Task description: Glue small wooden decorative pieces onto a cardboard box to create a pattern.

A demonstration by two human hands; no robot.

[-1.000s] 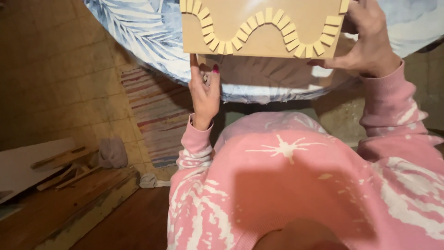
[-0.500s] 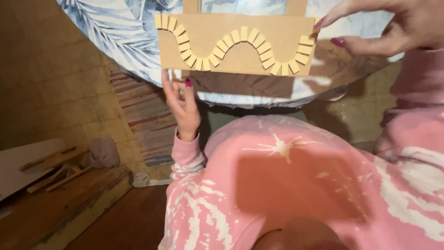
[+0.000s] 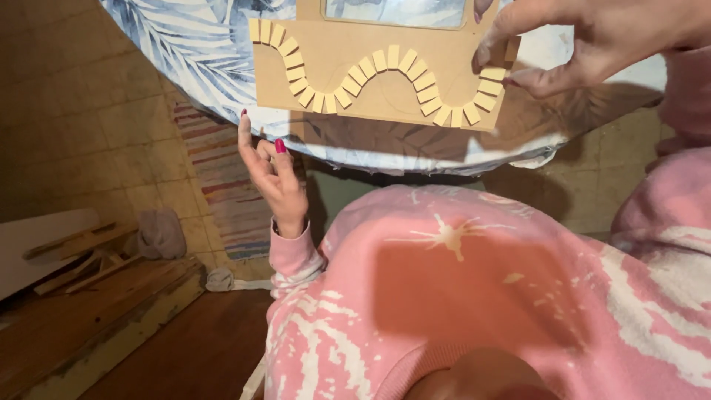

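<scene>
A brown cardboard frame [image 3: 370,59] with a window cut in its top lies over the near edge of a table. A wavy row of several small pale yellow tiles [image 3: 385,74] is stuck across it. My right hand [image 3: 592,37] pinches the frame's right edge between thumb and fingers, right at the last tiles. My left hand [image 3: 270,174], with red nails, is raised below the frame's lower left corner. Its fingers are apart, it holds nothing, and it is not touching the frame. My pink and white patterned sweatshirt [image 3: 459,296] fills the lower part of the view.
The table wears a blue and white leaf-print cloth [image 3: 192,44]. A striped rug [image 3: 222,192] lies on the tiled floor under it. At the lower left are wooden planks [image 3: 89,318], a white board [image 3: 37,244] and a grey cloth bundle [image 3: 159,233].
My left hand has come off the frame's lower left edge and dropped a little below it. My right hand has gone from a full grip to a fingertip pinch.
</scene>
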